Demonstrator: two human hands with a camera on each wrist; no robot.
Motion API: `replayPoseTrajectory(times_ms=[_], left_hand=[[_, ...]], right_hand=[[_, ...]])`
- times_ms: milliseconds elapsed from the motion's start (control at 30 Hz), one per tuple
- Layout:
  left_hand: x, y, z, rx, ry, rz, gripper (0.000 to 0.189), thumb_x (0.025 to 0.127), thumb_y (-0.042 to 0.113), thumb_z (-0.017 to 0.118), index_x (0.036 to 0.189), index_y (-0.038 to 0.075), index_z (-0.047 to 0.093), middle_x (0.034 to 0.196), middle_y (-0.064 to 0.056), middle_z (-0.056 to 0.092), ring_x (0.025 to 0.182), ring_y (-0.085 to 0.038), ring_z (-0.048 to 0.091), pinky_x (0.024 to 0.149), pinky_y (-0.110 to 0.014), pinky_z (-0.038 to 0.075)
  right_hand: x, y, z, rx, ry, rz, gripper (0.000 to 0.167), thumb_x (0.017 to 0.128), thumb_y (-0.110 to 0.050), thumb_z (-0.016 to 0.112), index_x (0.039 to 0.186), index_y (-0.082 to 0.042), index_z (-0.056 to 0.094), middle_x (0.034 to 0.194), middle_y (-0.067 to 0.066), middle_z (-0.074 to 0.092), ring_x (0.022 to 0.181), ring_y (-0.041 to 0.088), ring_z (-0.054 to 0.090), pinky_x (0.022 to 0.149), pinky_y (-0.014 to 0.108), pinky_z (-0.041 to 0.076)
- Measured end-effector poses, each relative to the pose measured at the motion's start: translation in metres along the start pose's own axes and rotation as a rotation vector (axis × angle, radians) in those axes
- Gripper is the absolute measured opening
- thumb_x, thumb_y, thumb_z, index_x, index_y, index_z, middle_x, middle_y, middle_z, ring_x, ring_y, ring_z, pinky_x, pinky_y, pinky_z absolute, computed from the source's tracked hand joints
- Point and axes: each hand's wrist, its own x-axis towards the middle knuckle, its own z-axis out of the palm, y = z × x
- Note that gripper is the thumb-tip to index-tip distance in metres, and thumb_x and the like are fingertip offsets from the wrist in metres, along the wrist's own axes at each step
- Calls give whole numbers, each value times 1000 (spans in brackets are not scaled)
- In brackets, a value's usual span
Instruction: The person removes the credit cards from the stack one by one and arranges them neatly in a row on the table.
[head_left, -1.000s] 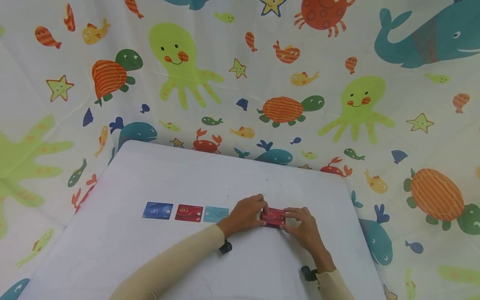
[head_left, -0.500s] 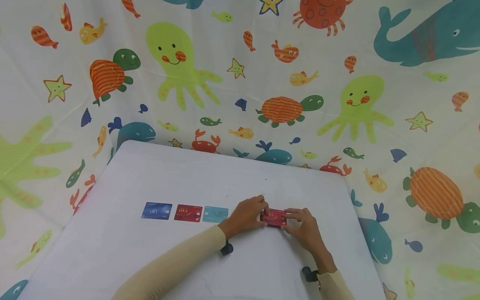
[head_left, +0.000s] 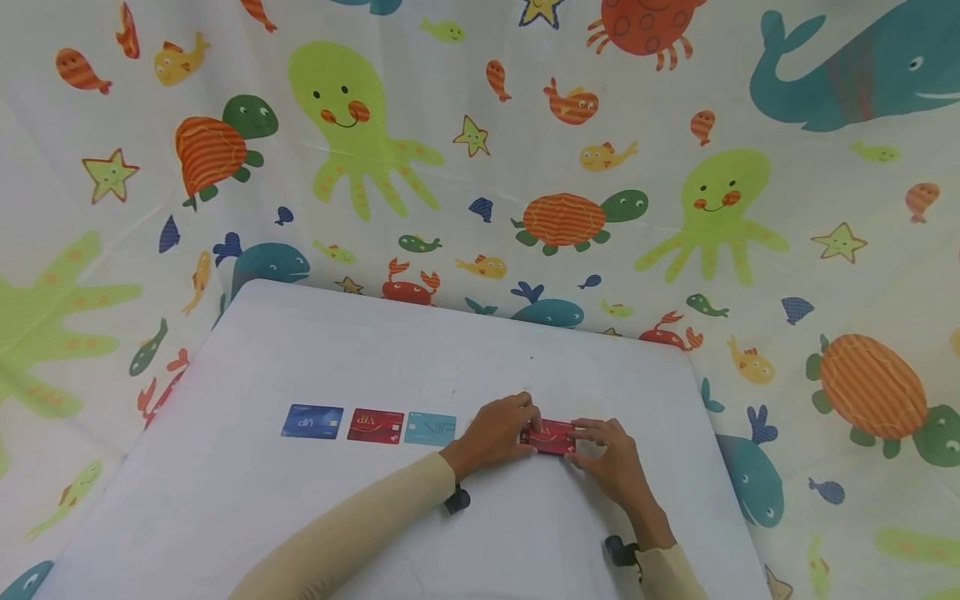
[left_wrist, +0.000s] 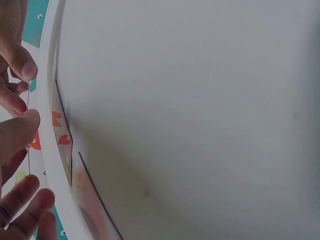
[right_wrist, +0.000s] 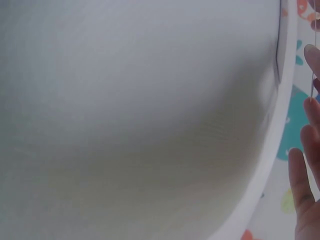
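A red VIP card is held between both hands right of the middle of the white table. My left hand pinches its left end, and my right hand pinches its right end. In the left wrist view the held card shows edge-on as a thin line, apart from the tabletop. Fingers cover both of its ends. To the left, a blue VIP card, another red VIP card and a light blue VIP card lie in a row. My left hand is just right of the light blue one.
The white table has its far edge against a hanging cloth printed with sea animals. The cloth also runs down both sides. A dark wrist camera sits on the left wrist, another camera on the right.
Both hands and the held red card have shifted slightly to the right. The grip looks the same, and the row of cards lies unchanged while the head view has moved a little.
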Motion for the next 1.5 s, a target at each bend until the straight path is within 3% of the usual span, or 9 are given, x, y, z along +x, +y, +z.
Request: replayPoseTrajectory(times_ms=[500,700,1233,1500], left_hand=[[4,0,4,-11,-6,4,35,86,39,90,113,21,74,108,5,66,94,-7,63,87,-18,55],[9,4,6,-16,-6,-3,35,86,38,90,112,22,75,107,5,67,95,-7,63,89,-19,56],[17,14,15,-14,9,21,36,85,39,91,112,23,75,107,5,67,99,-8,62,87,-18,56],[22,17,19,-3,23,27,36,84,38,91,112,23,75,108,5,67,99,-9,61,88,-20,56]], right_hand=[[-2,2,-2,4,31,-29,37,78,-13,96,112,-17,84,124,0,79,106,19,64,87,36,58],[-3,6,-6,12,15,-11,37,79,-15,96,114,-19,84,127,-1,78,110,17,63,90,41,60],[-10,12,-13,-15,19,88,40,81,-15,95,118,-22,83,128,-1,77,108,18,65,92,40,61],[-10,14,-17,-11,22,115,43,83,-14,93,124,-21,81,130,5,75,106,24,69,92,51,64]])
